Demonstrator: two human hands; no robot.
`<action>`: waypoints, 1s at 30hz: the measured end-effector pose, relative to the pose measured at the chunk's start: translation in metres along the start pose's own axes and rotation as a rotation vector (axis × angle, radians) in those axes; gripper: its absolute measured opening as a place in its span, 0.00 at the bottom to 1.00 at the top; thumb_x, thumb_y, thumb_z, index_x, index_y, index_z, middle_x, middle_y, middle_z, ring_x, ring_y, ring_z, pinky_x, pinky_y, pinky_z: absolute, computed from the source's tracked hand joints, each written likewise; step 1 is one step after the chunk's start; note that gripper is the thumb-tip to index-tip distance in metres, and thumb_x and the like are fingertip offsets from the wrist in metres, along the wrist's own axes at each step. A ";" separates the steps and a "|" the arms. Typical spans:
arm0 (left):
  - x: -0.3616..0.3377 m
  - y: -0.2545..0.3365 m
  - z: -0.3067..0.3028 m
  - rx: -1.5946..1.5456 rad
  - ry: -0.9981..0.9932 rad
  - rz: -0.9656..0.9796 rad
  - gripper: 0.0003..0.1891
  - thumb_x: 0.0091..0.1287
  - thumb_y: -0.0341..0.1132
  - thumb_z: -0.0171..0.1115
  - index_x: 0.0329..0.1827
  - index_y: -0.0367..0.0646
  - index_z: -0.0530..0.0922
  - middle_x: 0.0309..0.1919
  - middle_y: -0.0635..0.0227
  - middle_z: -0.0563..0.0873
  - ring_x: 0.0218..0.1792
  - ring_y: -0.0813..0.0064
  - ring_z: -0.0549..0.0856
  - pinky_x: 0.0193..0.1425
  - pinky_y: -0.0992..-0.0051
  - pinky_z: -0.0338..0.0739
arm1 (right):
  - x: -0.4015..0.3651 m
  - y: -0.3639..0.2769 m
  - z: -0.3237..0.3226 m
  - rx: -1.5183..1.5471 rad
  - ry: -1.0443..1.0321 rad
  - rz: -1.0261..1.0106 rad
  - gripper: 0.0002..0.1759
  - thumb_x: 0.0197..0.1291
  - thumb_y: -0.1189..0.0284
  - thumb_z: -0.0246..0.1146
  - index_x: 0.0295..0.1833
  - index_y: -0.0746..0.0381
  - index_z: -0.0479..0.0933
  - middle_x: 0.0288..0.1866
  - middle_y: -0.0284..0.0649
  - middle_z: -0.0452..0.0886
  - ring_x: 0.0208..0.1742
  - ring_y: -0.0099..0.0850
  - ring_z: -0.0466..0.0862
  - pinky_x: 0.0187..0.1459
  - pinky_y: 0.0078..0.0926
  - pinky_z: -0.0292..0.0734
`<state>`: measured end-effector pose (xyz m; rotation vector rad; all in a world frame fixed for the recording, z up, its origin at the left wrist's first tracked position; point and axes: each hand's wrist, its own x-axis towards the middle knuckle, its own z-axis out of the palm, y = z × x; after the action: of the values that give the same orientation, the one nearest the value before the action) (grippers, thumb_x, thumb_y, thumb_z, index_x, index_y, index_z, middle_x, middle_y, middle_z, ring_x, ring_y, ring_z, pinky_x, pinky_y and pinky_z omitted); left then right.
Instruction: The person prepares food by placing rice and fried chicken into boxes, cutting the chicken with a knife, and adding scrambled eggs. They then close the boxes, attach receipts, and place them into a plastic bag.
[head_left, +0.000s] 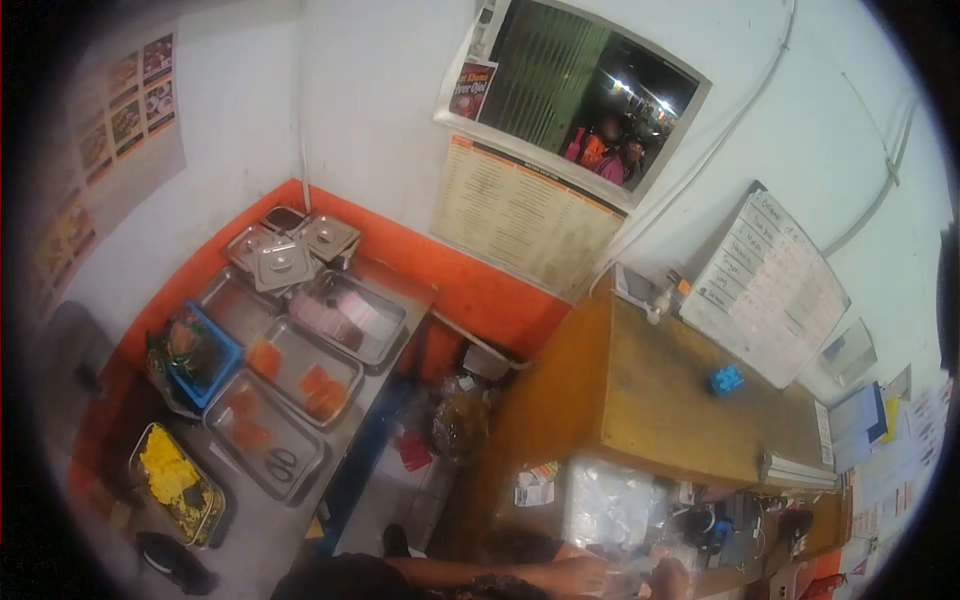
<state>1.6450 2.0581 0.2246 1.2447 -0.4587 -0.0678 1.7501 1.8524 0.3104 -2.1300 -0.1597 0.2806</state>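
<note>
At the bottom edge of the head view, my left hand (580, 576) reaches in from the left with its fingers closed. My right hand (668, 578) is curled close beside it. Between the two is some clear plastic (627, 584), which looks like a thin bag; both hands seem to grip it, though blur and the frame edge hide the fingertips. Just beyond them lies a stack of clear plastic bags or sheets (612, 503) on the lower shelf of the wooden counter (650, 390). A small printed paper packet (535, 484) sits to its left.
Left, a metal table (372, 395) holds trays of orange-red packets, scissors (281, 465), a blue basket (216, 352), lidded steel pans (284, 266) and a yellow-filled tray (168, 465). A whiteboard (765, 290) leans on the counter near a blue object (727, 380). People show through the window.
</note>
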 end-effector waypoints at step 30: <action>-0.012 -0.006 0.005 0.265 0.333 0.450 0.15 0.67 0.38 0.59 0.44 0.32 0.77 0.51 0.51 0.77 0.47 0.58 0.80 0.50 0.66 0.74 | -0.006 0.115 0.062 -0.511 -0.148 -0.028 0.16 0.57 0.68 0.62 0.50 0.63 0.78 0.45 0.39 0.83 0.50 0.38 0.81 0.56 0.39 0.75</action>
<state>1.6330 2.0553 0.2168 1.3523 -0.4550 0.5903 1.7284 1.8390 0.1821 -2.6084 -0.3809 0.4157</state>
